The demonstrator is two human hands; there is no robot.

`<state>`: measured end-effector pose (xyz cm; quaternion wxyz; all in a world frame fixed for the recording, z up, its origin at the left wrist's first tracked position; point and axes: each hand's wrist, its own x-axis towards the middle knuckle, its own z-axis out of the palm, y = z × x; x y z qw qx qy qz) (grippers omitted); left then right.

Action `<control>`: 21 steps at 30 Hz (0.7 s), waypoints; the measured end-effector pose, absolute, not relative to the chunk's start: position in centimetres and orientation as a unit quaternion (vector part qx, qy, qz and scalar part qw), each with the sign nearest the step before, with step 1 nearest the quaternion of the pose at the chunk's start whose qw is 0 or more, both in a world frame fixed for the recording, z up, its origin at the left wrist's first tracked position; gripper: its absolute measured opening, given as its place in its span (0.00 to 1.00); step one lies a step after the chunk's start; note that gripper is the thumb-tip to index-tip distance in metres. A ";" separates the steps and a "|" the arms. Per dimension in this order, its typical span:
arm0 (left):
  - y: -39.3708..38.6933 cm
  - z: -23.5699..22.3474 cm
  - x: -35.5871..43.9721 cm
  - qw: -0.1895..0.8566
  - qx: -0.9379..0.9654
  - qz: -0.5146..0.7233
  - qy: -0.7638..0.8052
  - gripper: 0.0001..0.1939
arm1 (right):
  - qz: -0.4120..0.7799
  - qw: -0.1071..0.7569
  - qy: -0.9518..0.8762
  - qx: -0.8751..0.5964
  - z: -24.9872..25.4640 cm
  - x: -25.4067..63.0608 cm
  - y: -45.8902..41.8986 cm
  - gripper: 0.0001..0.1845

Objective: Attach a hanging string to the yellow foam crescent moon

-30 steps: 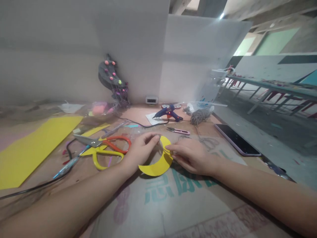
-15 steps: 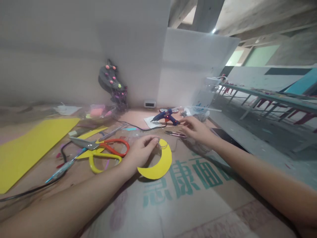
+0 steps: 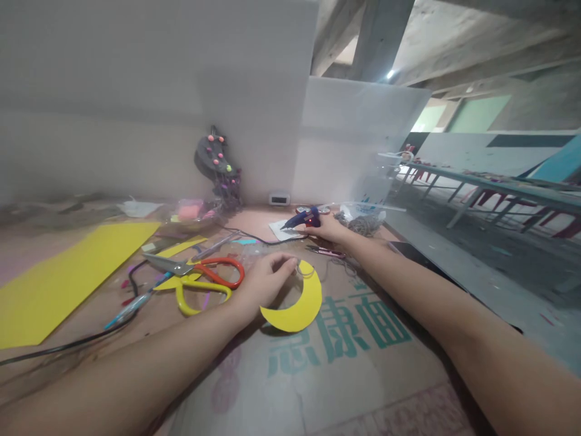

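Note:
My left hand [image 3: 267,278] pinches the upper tip of a yellow paper crescent moon [image 3: 308,303], whose curve hangs just over the cardboard. A thin grey yarn [image 3: 306,272] loops around the moon near my fingertips. Farther back, my right hand [image 3: 330,229] is closed around the handle of a blue hot glue gun [image 3: 306,217]. Its nozzle points left above a small white paper [image 3: 278,229], and a red light glows on its body. Small thread snips [image 3: 325,251] lie just in front of my right hand.
Scissors with red and yellow handles [image 3: 200,275] lie left of my left hand, near a blue pen [image 3: 129,309]. A yellow sheet [image 3: 68,272] covers the far left. Behind are a decorated grey moon [image 3: 211,157], a small display [image 3: 279,199] and a grey yarn ball [image 3: 365,224].
My right hand has moved left from the end of the glue gun's handle and closed around it. My left hand still holds the yellow moon, and the view has shifted slightly.

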<state>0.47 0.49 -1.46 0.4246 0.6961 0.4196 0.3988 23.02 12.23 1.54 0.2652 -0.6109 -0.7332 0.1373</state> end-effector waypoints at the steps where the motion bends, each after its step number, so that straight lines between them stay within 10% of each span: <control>1: 0.5 -1.4 0.5 0.424 0.697 0.398 0.419 0.18 | 0.130 0.268 -0.723 -0.623 1.4 22.8 12.2 0.20; 21: 0.3 -1.1 0.6 0.429 0.687 0.401 0.428 0.16 | 0.146 0.390 -0.676 -0.608 2.5 24.6 -2.9 0.14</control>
